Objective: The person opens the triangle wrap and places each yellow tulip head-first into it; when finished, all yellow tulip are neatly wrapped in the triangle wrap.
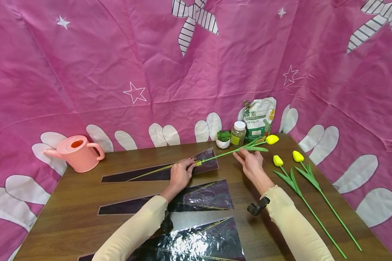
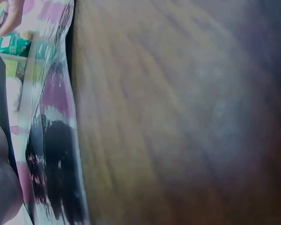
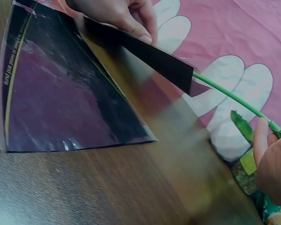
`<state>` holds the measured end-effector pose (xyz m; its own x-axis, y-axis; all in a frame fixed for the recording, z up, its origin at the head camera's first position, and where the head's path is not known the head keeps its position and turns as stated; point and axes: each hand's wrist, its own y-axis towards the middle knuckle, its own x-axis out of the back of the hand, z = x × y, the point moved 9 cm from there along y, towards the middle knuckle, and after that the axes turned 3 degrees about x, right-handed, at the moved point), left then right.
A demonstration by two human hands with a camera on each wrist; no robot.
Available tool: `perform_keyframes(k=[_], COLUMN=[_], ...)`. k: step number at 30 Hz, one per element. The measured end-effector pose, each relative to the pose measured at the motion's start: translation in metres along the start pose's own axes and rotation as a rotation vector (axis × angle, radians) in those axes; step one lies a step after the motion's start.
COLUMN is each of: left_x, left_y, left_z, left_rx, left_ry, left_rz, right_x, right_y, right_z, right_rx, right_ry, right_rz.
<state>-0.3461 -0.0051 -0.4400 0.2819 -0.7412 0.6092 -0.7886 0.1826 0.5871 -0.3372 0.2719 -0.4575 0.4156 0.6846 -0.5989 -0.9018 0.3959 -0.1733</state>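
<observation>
The yellow tulip (image 1: pixel 223 154) spans both hands, long axis nearly crosswise: bloom (image 1: pixel 272 140) beyond the pinching fingers of the right hand (image 1: pixel 252 165), lower stem pointing leftward into the dark bouquet sleeve (image 1: pixel 210 165) gripped by the left hand (image 1: pixel 180 174). It looks light, springy, best taken below the leaves (image 1: pixel 256 149); the sleeve's film seems slick. Two more tulips (image 1: pixel 296 184) lie right of the right fingers.

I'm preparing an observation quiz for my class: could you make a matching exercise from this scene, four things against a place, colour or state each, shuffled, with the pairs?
Column one
1. watering can
2. left hand
3. right hand
4. jar

Column two
A. holds the tulip stem close to its leaves
B. has a white lid
C. pink, toward the table's left end
D. holds the dark sleeve

Pairs: 1-C, 2-D, 3-A, 4-B
</observation>
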Motion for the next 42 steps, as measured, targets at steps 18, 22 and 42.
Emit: perform_keyframes(k=[18, 22, 42], left_x=[-0.009, -0.009, -0.005], left_y=[-0.001, -0.001, 0.002], left_z=[-0.005, -0.005, -0.005], left_rx=[0.001, 0.015, 0.073], left_ry=[0.030, 0.020, -0.015], left_rz=[0.090, 0.080, 0.057], right_x=[-0.010, -0.012, -0.003], right_y=[-0.008, -0.010, -0.014], right_z=[-0.026, -0.030, -0.038], right_rx=[-0.012, -0.020, -0.093], right_ry=[-0.013, -0.022, -0.134], right_rz=[0.056, 0.077, 0.089])
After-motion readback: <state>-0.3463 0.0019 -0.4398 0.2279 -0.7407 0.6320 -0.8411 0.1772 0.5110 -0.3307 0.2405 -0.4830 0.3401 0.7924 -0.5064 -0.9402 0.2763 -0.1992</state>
